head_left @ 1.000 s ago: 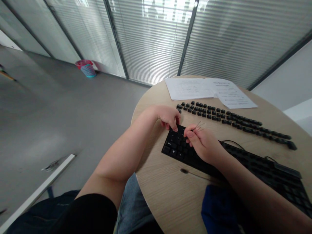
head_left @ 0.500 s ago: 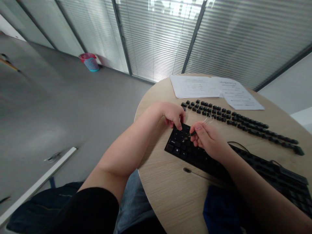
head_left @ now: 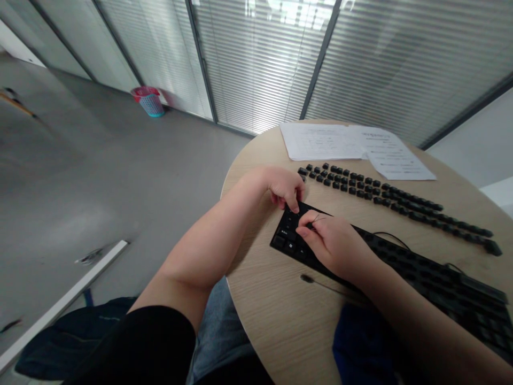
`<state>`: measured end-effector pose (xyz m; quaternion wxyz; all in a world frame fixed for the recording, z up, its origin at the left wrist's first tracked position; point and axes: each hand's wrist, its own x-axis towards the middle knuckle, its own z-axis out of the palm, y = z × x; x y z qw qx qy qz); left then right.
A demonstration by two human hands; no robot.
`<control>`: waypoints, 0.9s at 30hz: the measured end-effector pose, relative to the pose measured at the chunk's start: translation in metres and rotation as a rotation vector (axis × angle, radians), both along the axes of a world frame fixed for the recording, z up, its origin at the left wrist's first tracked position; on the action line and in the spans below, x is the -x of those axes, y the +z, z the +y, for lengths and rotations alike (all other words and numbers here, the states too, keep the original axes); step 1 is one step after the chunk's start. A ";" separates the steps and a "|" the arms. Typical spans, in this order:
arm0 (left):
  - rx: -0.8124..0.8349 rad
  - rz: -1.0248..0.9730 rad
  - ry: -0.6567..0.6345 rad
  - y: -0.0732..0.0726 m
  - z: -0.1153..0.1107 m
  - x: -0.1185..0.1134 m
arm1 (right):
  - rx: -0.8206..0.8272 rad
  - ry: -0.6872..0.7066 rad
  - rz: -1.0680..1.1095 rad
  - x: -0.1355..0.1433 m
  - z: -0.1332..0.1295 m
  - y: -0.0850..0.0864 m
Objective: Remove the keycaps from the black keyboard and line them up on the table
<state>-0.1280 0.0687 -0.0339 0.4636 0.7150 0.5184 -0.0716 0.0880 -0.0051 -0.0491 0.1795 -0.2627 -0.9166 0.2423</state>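
Observation:
A black keyboard (head_left: pixel 288 244) lies slantwise on the round wooden table (head_left: pixel 264 321). My left hand (head_left: pixel 285 187) rests at its far left corner, thumb pressed on the keyboard edge and the other fingers curled beside it. Over the keyboard's left part is my right hand (head_left: pixel 326 238), closed around a thin wire tool (head_left: pixel 318 218), of which only fine wires show above the fingers. The tool's lower end is hidden by the hand. Beyond the keyboard, loose black keycaps (head_left: pixel 352 183) lie in several slanting rows.
Printed papers (head_left: pixel 324 141) lie at the table's far edge. A second keyboard (head_left: pixel 476 291) is at the right, with a black cable. Near the front lie a thin brush-like stick (head_left: pixel 308 278) and a blue cloth (head_left: pixel 360 342). A basket (head_left: pixel 150 102) stands on the floor.
My right hand has turned over and shifted slightly left and down, so the wire tool is now mostly hidden. My left hand has stayed at the keyboard corner.

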 end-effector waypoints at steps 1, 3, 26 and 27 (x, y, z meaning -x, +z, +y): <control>0.000 0.002 0.004 0.001 0.000 0.000 | 0.010 -0.029 0.017 -0.001 0.001 -0.002; 0.001 0.000 0.012 0.001 0.000 -0.001 | 0.036 -0.102 0.070 -0.002 0.002 -0.007; -0.115 -0.497 0.017 0.006 -0.004 0.012 | -0.007 -0.300 0.662 -0.016 0.021 -0.037; -0.102 -0.525 0.013 0.006 -0.004 0.011 | -0.010 -0.296 0.665 -0.015 0.022 -0.038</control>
